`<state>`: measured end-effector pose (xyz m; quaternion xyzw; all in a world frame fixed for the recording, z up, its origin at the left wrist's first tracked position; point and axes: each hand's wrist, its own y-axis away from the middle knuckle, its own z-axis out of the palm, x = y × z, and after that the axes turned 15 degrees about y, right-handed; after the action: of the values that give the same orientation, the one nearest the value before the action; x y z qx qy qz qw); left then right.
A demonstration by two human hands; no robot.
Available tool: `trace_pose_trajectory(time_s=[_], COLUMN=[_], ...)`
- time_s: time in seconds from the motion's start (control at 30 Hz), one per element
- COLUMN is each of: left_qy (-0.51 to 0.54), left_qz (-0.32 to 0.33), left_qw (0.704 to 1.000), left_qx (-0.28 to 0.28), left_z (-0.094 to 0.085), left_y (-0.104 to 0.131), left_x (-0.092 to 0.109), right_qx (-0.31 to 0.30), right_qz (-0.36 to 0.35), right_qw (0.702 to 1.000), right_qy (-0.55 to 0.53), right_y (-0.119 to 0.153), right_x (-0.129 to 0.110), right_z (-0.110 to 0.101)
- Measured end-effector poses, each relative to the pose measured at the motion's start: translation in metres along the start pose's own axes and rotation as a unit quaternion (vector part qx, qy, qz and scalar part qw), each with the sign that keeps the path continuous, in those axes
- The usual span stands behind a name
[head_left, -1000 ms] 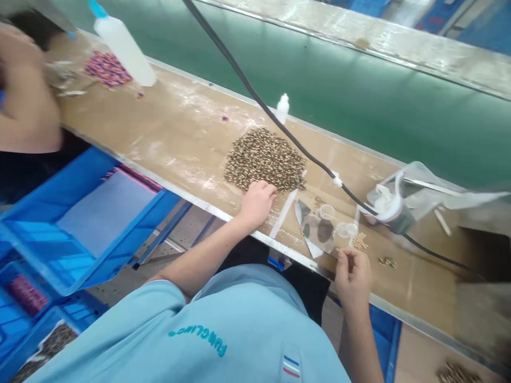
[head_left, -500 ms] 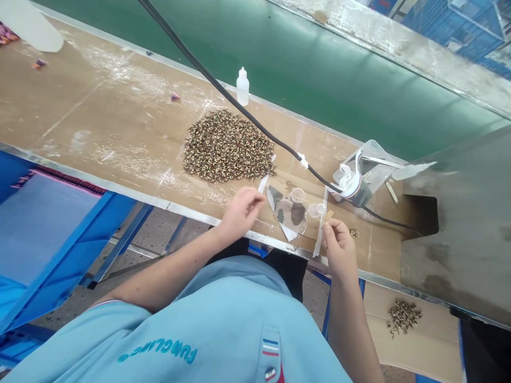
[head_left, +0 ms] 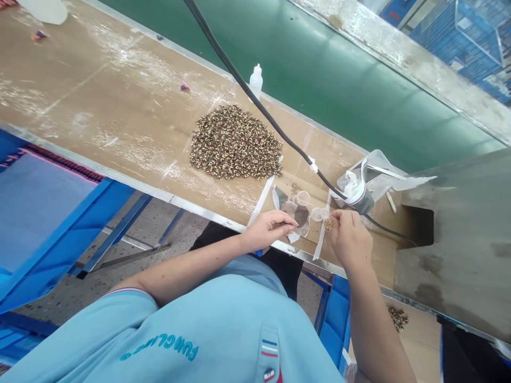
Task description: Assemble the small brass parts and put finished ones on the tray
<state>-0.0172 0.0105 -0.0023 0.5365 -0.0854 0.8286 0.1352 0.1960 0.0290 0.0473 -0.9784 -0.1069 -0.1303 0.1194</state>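
My left hand (head_left: 271, 230) is over the near edge of a camouflage-patterned cloth (head_left: 300, 215), thumb and fingertips pressed together; anything between them is too small to make out. My right hand (head_left: 350, 236) is beside a little cluster of gold pieces (head_left: 328, 224), its fingers pinched and their tips partly hidden. Small clear round dishes (head_left: 318, 214) lie between the cloth and the gold pieces. Strips of white tape (head_left: 261, 202) run on either side of the cloth. A large heap of small brown and gold pieces (head_left: 236, 142) lies further left on the cardboard-covered table (head_left: 131, 133).
A white dropper bottle (head_left: 256, 82) stands behind the heap. A black cable (head_left: 255, 101) hangs across the view to a clear container (head_left: 377, 170) of white material. A metal housing (head_left: 459, 229) borders the right side.
My left hand has moved right, from left of the cloth to over its near edge. My right hand has turned and shifted slightly right beside the gold pieces. The view has shifted a little.
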Motion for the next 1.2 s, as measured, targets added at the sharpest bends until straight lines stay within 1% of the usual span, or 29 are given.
trace_pose_trajectory(time_s=[0.2, 0.3, 0.5, 0.8, 1.2], left_qy=[-0.036, -0.057, -0.061, -0.068, -0.082], left_qz=[0.016, 0.019, 0.027, 0.032, 0.033], left_qw=[0.999, 0.998, 0.998, 0.997, 0.996], left_qx=[0.006, 0.004, 0.002, -0.003, -0.004], left_z=[0.001, 0.001, 0.001, 0.001, 0.001], left_y=[0.001, 0.001, 0.001, 0.002, 0.001], left_x=[-0.004, -0.003, -0.002, -0.003, -0.004], right_qx=[0.084, 0.105, 0.098, 0.098, 0.095], right_qz=[-0.104, -0.133, -0.154, -0.195, -0.191], right_qw=[0.988, 0.982, 0.98, 0.968, 0.971], right_qy=[0.077, 0.087, 0.083, 0.123, 0.111], right_y=[-0.008, -0.011, -0.012, -0.016, -0.016], right_x=[0.003, 0.003, 0.005, 0.006, 0.006], right_z=[0.0, -0.001, -0.003, -0.007, -0.006])
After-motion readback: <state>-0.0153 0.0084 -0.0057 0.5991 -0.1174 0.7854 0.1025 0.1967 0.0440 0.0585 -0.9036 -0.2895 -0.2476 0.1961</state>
